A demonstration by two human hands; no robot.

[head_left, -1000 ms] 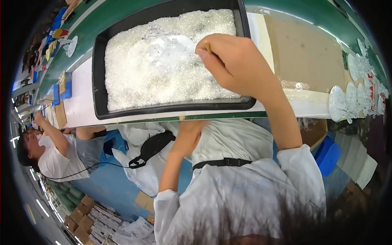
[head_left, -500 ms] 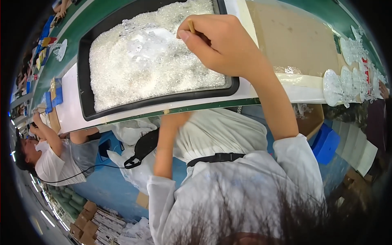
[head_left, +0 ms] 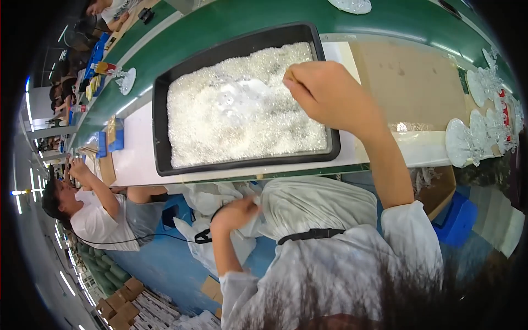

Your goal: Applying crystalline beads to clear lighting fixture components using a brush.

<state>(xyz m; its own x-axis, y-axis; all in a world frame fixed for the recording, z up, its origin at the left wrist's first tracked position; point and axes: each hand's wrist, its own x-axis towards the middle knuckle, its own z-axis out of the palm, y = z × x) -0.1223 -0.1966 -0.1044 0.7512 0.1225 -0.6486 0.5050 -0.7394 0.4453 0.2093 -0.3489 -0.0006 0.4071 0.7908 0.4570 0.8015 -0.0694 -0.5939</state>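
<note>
A black tray (head_left: 242, 166) full of small clear beads (head_left: 220, 143) sits on the table before me. Near the middle of the beads lies a smoother, whitish clear patch (head_left: 242, 99), whose kind I cannot make out. My right hand (head_left: 330, 96) is closed above the tray's right side, fingers pinched around a thin tan stick, mostly hidden by the fingers now. Below the table's front edge, my left hand (head_left: 236, 213) hovers beside my lap near white plastic bags; motion smears its fingers.
A brown cardboard sheet (head_left: 410, 88) lies right of the tray. Clear plastic ornaments on round bases (head_left: 459, 142) stand at the far right. Under the table are a cardboard box (head_left: 437, 190) and a blue bin (head_left: 456, 220). A co-worker (head_left: 104, 212) sits at left.
The view has shifted, so the tray appears lower and further right. My left hand has come out from under the table edge. My right hand stays closed above the tray's right side.
</note>
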